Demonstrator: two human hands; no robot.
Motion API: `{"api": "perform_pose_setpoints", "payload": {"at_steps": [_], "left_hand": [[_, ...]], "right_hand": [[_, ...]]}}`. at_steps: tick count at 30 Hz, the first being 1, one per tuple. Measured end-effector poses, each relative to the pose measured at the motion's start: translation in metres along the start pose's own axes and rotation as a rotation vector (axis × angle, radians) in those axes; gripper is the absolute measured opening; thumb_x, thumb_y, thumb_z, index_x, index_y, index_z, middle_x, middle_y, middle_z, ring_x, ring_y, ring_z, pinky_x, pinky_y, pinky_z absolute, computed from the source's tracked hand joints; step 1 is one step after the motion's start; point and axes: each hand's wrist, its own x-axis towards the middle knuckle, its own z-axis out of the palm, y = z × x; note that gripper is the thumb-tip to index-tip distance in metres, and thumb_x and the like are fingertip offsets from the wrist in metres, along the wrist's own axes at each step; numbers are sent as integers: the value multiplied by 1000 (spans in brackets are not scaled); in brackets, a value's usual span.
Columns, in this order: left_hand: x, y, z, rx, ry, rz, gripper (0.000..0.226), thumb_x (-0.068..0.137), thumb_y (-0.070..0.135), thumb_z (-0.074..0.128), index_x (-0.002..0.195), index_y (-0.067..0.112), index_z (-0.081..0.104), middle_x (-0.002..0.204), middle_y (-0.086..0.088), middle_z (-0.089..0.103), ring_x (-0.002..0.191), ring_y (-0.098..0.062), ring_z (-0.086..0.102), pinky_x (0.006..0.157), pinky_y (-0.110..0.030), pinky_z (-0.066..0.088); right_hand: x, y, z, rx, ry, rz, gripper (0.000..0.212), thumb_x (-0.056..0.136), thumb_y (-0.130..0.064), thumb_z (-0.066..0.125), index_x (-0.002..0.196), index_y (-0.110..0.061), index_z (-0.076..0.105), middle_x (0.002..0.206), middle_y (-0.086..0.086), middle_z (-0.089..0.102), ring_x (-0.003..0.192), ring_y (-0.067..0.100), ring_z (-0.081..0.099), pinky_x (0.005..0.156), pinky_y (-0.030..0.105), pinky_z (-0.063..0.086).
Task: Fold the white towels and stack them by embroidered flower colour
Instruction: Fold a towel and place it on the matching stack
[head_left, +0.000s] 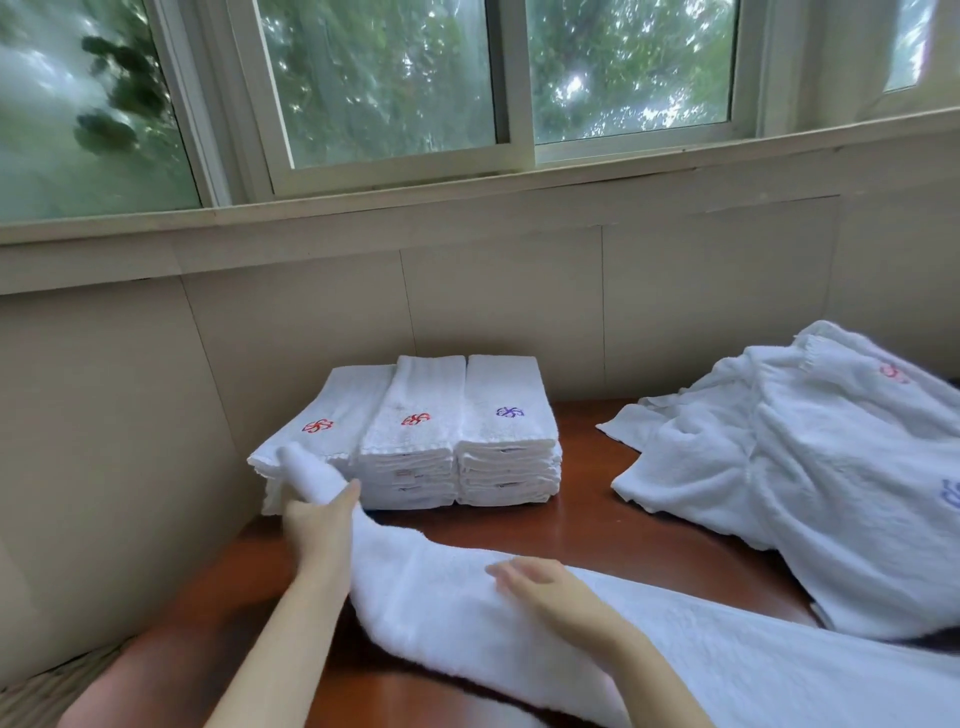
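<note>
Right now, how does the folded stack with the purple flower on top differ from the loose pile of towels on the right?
The purple-flower stack is folded flat with squared edges; the loose pile is crumpled and unfolded. The stack shows one purple flower on top; the pile shows red and bluish ones. Both are white towels on the wooden table, apart from the long towel the left hand grips.

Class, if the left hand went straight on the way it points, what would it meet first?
Likely the leftmost stack, just beyond the towel the left hand grips; depth is unclear.
</note>
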Motion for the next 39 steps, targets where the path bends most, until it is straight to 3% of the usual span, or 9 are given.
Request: {"api": "perform_pose_setpoints", "payload": {"at_steps": [4,7,10,12,19,22,27,36,39], "left_hand": [[-90,16,20,462,-931,512,30,76,28,78,99,33,59,80,17,57,72,4,55,64,-11,42],[-128,10,32,808,-1415,547,32,81,41,69,112,41,61,94,17,59,72,10,52,68,-1,40],[-140,8,43,794,-1336,592,20,89,40,61,109,42,61,97,16,62,78,7,55,72,-4,41],[-140,9,50,770,-1201,645,14,91,39,58,103,45,61,96,17,63,84,5,57,75,-10,44],[-161,-8,84,696,-962,793,17,94,29,53,110,36,58,107,14,52,109,-6,50,86,-19,36],[-187,-36,100,762,-966,788,23,96,29,51,118,31,57,118,10,48,119,-15,44,95,-25,35],[-198,-69,112,1159,-926,987,37,99,45,35,133,35,43,137,11,41,131,-15,36,107,-32,32],[-170,-67,97,1095,-803,442,63,90,54,50,138,14,38,133,-13,46,120,-35,48,94,-39,39],[-158,-63,95,966,-831,377,50,87,42,63,126,12,52,123,-7,60,113,-30,54,87,-35,41]], "right_hand": [[-29,1,-64,834,125,218,73,90,-72,26,117,-13,60,105,14,72,96,35,69,86,41,49],[-66,21,-86,917,224,255,57,88,-66,46,111,-17,63,92,5,75,83,20,73,68,30,55],[-87,38,-82,684,308,322,18,91,-11,60,105,0,65,85,14,74,73,24,72,60,30,56],[-91,41,-84,453,400,358,22,85,6,53,105,8,63,97,22,70,85,33,69,71,39,55],[-158,43,-171,528,767,231,32,76,8,55,51,-12,58,55,5,49,51,19,46,51,24,33],[-203,74,-208,476,935,326,29,79,8,57,55,-8,54,61,9,49,57,22,45,55,29,33],[-236,113,-203,149,720,660,12,85,-19,62,76,-12,62,73,2,62,57,13,57,39,15,39],[-230,91,-213,792,761,391,9,90,-13,56,94,-6,61,69,7,65,54,15,62,45,21,48],[-236,102,-202,876,739,378,9,90,-11,56,91,-6,63,62,5,64,49,13,61,41,20,47]]}}
